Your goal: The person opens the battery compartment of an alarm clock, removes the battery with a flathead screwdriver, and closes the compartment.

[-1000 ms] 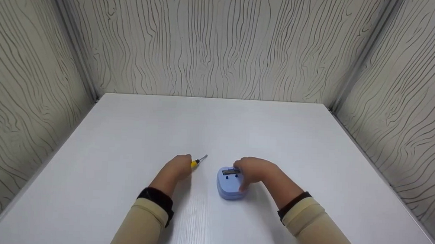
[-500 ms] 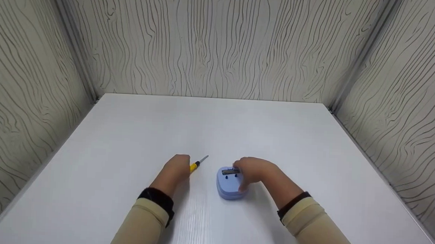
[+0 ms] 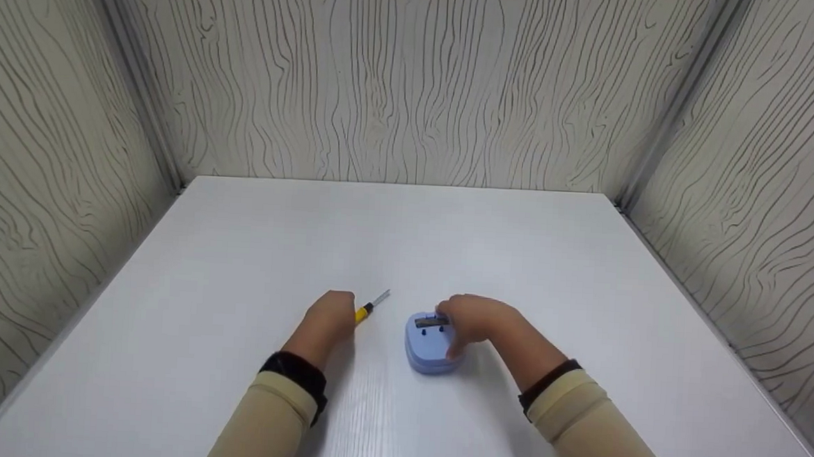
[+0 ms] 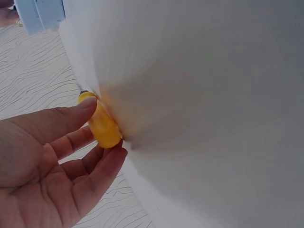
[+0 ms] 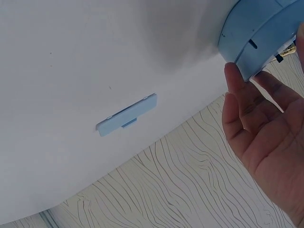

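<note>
My left hand holds a screwdriver with a yellow handle, a black collar and a thin metal shaft, low over the white table. In the left wrist view the thumb and fingers pinch the yellow handle. To its right, a rounded light-blue case stands on the table, a dark rectangular slot and small dark pegs on its upper face. My right hand grips the case by its right side. In the right wrist view, fingertips press against the case's edge.
A thin light-blue cover with a small tab lies on the table in the right wrist view; the head view does not show it. Wood-grain panels enclose the white table at the back and both sides.
The left hand has shifted slightly left and the screwdriver has turned a little, with more of its yellow handle showing. The right hand and the blue case keep their places.
</note>
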A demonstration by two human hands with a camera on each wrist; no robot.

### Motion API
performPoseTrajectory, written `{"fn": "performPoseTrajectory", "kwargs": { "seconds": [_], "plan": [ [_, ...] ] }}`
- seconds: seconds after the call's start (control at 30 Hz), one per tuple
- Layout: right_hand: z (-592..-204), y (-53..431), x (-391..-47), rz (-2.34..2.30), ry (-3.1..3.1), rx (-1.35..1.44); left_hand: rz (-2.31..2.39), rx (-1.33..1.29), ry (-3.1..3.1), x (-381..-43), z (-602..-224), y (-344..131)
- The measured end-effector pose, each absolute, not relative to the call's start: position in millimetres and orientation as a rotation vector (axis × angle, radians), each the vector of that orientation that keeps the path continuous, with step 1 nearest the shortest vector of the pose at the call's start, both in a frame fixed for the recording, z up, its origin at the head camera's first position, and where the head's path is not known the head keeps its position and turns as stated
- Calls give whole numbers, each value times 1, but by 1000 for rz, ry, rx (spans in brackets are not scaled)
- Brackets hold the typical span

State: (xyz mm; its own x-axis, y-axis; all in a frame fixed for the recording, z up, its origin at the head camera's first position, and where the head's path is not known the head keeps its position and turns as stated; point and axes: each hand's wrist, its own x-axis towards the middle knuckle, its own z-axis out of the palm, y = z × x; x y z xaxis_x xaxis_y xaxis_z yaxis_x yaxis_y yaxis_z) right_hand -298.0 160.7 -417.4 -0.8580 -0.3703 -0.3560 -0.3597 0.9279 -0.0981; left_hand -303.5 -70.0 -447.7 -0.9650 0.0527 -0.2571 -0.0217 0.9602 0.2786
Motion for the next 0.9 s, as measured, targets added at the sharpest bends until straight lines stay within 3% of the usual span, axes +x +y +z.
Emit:
{"fn": "performPoseTrajectory", "kwargs": {
  "seconds": [0.63, 0.9],
  "plan": [
    [-418, 161, -297, -26, 2724, -576, 499, 8, 2850, -305, -437, -65],
    [-419, 161, -298, -22, 2722, -550, 536, 208, 2847, -304, -434, -48]
  ]
}}
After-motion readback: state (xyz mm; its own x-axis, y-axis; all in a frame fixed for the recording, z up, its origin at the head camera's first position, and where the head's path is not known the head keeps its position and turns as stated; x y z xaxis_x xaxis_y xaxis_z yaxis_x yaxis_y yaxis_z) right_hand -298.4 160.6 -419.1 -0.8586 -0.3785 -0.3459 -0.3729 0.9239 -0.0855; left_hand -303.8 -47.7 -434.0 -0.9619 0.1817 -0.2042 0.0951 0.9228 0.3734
